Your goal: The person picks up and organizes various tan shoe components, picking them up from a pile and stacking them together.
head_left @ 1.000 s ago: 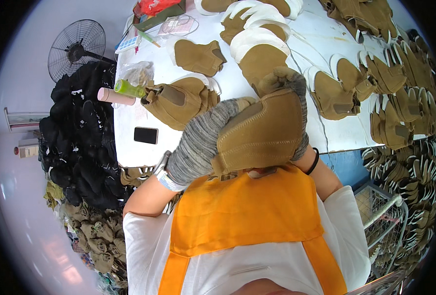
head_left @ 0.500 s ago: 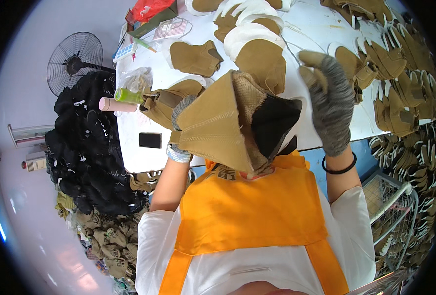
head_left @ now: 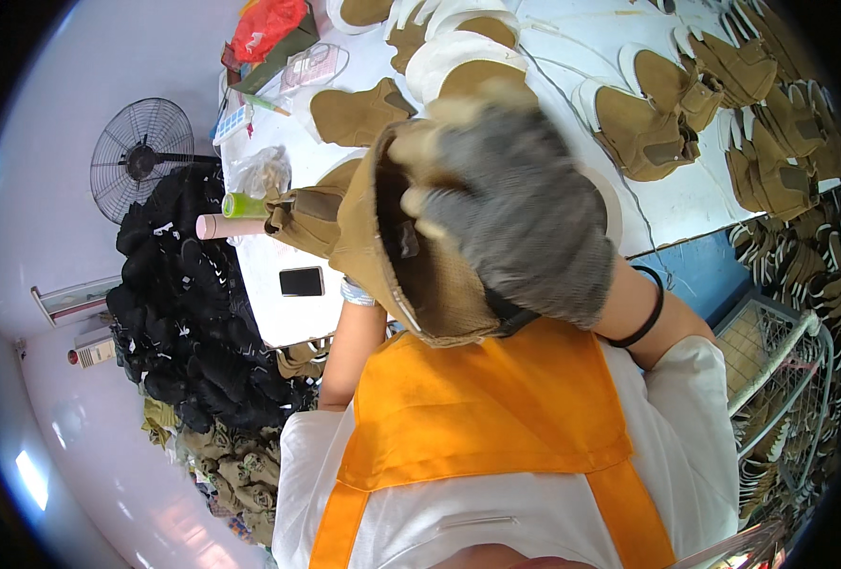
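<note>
**Gloved right hand [head_left: 525,213] met the mouth of a brown shoe upper [head_left: 359,242]**

The brown shoe upper was raised at chest height, its open mouth turned toward the right and its lower rim overlapping the top of an orange apron [head_left: 482,408]. The right hand, in a grey glove with tan fingertips, had its fingers bent at that opening; blur made it impossible to tell whether they gripped the material. A black band [head_left: 643,327] circled the wrist. The left hand was hidden behind the upper, so its grip could not be seen; only the forearm and a pale wristband [head_left: 357,292] showed below.

Beyond lay a white tabletop [head_left: 259,299]. On its left side were a dark phone [head_left: 302,282], a pink bottle [head_left: 226,227] beside a green container [head_left: 242,205], and a clear plastic bag [head_left: 264,173]. More brown uppers with white edging [head_left: 643,133] stood in groups across the right side. A fan [head_left: 141,161] stood left of the tabletop, above a heap of black items [head_left: 193,303].
</note>
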`<state>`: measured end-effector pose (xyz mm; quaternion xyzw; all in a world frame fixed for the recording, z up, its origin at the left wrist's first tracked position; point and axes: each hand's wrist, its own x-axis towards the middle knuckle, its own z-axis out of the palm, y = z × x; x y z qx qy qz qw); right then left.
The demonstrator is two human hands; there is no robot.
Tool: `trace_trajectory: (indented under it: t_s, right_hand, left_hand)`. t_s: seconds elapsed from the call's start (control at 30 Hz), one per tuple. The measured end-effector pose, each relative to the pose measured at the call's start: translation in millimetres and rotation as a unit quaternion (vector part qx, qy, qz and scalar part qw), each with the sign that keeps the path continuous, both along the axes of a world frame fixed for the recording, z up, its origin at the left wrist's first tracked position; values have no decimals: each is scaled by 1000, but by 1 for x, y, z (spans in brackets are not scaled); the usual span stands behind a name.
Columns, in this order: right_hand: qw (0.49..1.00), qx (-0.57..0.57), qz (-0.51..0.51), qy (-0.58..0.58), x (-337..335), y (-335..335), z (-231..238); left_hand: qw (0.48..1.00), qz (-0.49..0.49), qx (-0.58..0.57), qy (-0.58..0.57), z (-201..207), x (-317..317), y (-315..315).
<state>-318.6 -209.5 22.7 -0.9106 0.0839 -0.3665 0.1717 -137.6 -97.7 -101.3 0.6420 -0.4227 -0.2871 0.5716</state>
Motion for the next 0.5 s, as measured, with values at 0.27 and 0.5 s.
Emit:
trace_trajectory:
  t_s: [0.27,0.5]
  right_hand:
    - [872,-110,-339,336,-29,-106,-40]
    - [994,88,-38,-55,-10,-43,-39]
  left_hand:
    - [1000,23,10,12,15,12,27]
    - [1000,24,-2,16,16,17,30]
